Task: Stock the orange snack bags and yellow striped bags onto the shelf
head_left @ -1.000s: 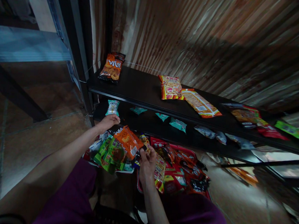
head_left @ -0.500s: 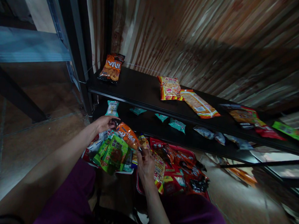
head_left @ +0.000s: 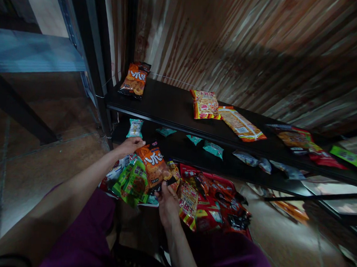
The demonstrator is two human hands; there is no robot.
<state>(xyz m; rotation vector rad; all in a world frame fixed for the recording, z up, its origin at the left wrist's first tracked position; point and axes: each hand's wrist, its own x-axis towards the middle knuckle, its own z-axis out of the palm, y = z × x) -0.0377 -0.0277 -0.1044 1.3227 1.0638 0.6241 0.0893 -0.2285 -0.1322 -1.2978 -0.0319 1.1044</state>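
An orange and black snack bag (head_left: pixel 155 164) is stretched between my two hands, its printed front turned up. My left hand (head_left: pixel 131 146) pinches its upper left end. At the lower right corner, my right hand (head_left: pixel 167 201) grips it with the thumb on top. Under and beside the bag, green snack packets (head_left: pixel 131 181) fill a basket whose white rim (head_left: pixel 150 204) shows in part. To the right, a red basket (head_left: pixel 246 231) holds yellow noodle-snack bags (head_left: pixel 189 200) and several orange-black bags (head_left: pixel 220 192).
A black shelf (head_left: pixel 168 102) carries a similar orange bag (head_left: pixel 135 80), yellow bags (head_left: pixel 206 105) and a green packet (head_left: pixel 349 158). Teal packets (head_left: pixel 213 149) and silvery packets (head_left: pixel 245 157) lie on the lower shelf (head_left: pixel 177 151). A dark upright post (head_left: pixel 93 43) stands at the left.
The orange snack bag has been turned so its wide front faces up; before, it was seen narrower and more edge-on. My right hand has moved slightly down and left.
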